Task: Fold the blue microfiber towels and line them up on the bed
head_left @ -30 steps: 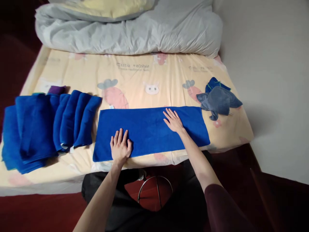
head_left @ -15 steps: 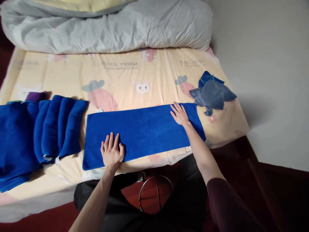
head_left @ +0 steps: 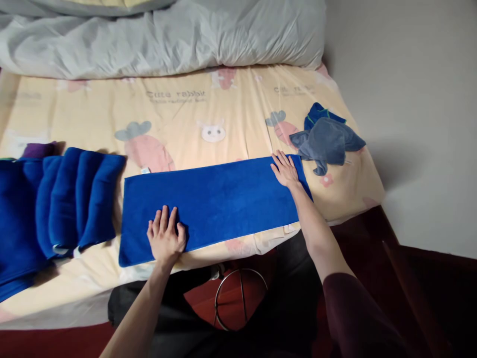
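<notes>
A blue towel (head_left: pixel 223 199) lies spread flat along the near edge of the bed, a small white tag showing at its far left edge. My left hand (head_left: pixel 166 236) rests palm down on its near left part, fingers spread. Close to the towel's far right corner, my right hand (head_left: pixel 285 170) also lies flat, fingers stretched out. Neither hand grips the cloth. Left of the towel, several folded blue towels (head_left: pixel 99 199) lean on one another in a row, beside a larger blue pile (head_left: pixel 17 214) cut off by the frame.
A grey-blue crumpled cloth (head_left: pixel 328 141) and a darker blue one (head_left: pixel 316 114) lie at the bed's right end. A rolled grey quilt (head_left: pixel 167 44) spans the back. The patterned bed sheet (head_left: pixel 238 117) covers the bed. A wall (head_left: pixel 410 124) stands at right, and a metal ring frame (head_left: pixel 241 271) sits below.
My right hand has slid slightly right and away from me across the towel, toward its far right corner. My left hand stays on the near left part. The view has shifted slightly.
</notes>
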A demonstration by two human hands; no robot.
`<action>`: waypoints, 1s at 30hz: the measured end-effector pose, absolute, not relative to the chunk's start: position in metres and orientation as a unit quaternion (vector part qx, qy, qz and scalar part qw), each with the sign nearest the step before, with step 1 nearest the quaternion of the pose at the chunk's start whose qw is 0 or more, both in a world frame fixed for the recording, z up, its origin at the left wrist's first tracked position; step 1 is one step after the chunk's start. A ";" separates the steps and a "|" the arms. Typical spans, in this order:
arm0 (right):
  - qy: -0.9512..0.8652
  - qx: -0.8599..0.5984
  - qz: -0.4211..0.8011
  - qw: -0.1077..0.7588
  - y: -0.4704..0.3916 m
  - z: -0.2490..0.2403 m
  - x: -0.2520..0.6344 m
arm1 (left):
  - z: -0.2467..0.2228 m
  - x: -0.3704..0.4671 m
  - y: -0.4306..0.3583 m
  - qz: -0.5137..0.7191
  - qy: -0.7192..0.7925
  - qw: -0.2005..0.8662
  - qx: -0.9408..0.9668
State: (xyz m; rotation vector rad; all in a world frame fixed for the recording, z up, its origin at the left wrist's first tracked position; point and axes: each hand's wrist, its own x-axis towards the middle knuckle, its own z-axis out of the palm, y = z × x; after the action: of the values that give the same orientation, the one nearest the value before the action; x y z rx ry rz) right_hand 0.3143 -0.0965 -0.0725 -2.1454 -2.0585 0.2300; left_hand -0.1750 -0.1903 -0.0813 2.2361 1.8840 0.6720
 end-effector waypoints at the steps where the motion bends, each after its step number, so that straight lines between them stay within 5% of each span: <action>1: -0.686 -0.719 0.076 0.079 -0.097 -0.073 0.318 | -0.081 -0.175 -0.190 0.224 0.626 0.071 0.744; 8: -0.667 -0.738 0.076 0.076 -0.093 -0.065 0.355 | -0.082 -0.176 -0.190 0.224 0.623 0.069 0.746; 18: -0.417 -0.901 0.100 0.058 -0.110 -0.038 0.466 | -0.081 -0.175 -0.190 0.209 0.635 0.077 0.739; 24: -0.560 -0.821 -0.008 0.116 -0.117 -0.028 0.382 | -0.080 -0.174 -0.191 0.210 0.630 0.087 0.742; 30: -0.704 -0.701 0.072 0.083 -0.125 -0.052 0.329 | -0.076 -0.171 -0.192 0.201 0.634 0.082 0.742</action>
State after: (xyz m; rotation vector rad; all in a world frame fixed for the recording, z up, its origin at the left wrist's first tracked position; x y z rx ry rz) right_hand 0.3288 -0.1253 -0.0520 -2.0940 -2.1020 0.2134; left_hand -0.1713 -0.1919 -0.0762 2.2177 1.8937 0.5998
